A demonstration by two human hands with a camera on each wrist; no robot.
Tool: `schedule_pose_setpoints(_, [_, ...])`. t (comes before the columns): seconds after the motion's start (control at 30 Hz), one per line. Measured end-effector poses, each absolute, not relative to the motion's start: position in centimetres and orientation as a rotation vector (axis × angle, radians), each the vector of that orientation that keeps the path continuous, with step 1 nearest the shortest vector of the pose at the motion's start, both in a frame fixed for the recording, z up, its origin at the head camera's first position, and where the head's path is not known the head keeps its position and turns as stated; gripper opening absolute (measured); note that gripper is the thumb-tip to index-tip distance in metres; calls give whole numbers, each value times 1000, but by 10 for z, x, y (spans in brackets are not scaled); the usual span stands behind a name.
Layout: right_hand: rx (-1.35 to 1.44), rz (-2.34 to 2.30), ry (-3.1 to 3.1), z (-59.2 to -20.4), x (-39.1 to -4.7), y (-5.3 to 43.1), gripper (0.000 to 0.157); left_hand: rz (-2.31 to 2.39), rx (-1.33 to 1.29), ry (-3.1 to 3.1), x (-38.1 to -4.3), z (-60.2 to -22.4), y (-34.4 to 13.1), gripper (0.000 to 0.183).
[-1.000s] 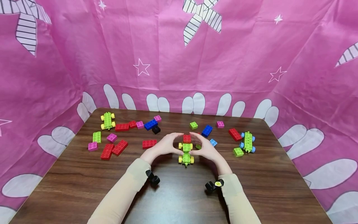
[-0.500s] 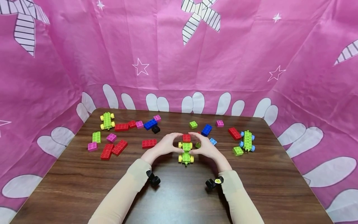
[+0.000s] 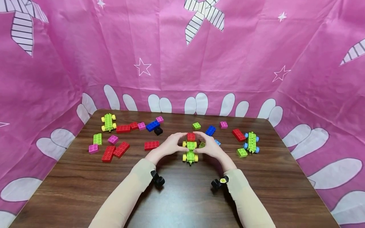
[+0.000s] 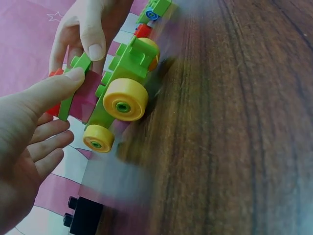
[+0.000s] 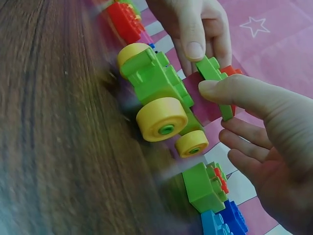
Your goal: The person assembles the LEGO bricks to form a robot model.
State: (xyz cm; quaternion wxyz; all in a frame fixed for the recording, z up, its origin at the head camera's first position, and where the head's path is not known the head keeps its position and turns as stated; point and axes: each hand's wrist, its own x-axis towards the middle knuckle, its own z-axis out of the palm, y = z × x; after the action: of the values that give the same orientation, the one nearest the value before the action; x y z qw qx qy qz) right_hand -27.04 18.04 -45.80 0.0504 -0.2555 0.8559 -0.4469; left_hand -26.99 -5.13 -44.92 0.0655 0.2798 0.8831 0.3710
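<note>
In the head view, a small wheeled build stands near the middle of the surface point(image 3: 182, 196), between the person's left hand point(image 3: 172, 144) and right hand point(image 3: 210, 145). Its wheeled base point(image 3: 190, 156) is green with yellow wheels. Above its far part sits a green upper brick point(image 3: 191, 145), with a red brick point(image 3: 191, 136) at that brick's far end. Loose pieces lie around, among them a black brick point(image 3: 158, 130) and a blue brick point(image 3: 210, 130); a yellow-wheeled chassis point(image 3: 108, 122) and a blue-wheeled chassis point(image 3: 252, 142) carry no bricks.

In the left wrist view, the left thumb lies on the green upper brick, and the hand seems to pinch it; the tips behind the red brick are hidden. A magenta brick point(image 4: 86, 95) shows between that brick and the base.

In the right wrist view, the right thumb meets the same brick from the other side, in what looks like a matching pinch. A loose green brick point(image 5: 203, 186) lies near the build.

Judging by this, the stacking is well begun: the layers are in place, though whether they are pressed fully home cannot be told. The scattered pieces remain unused.
</note>
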Motion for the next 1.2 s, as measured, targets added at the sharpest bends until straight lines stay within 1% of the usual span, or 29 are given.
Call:
schedule_pose_setpoints(0.47, [-827,-1335,2610,-454,-292,175,76,1111,787,2687,-280,-442,-50,74])
schedule_pose_setpoints(0.7, [-805,-1336,2599,-450,-301,171,78,1143,762,2686,-291,-443,-50,73])
schedule_pose_setpoints(0.9, [-751,-1307,2617,-450,-305,169,77,1123,765,2686,-298,-444,-49,71])
schedule_pose_setpoints(1.2, [-737,-1323,2592,-454,-310,170,79,1134,747,2671,-301,-448,-49,70])
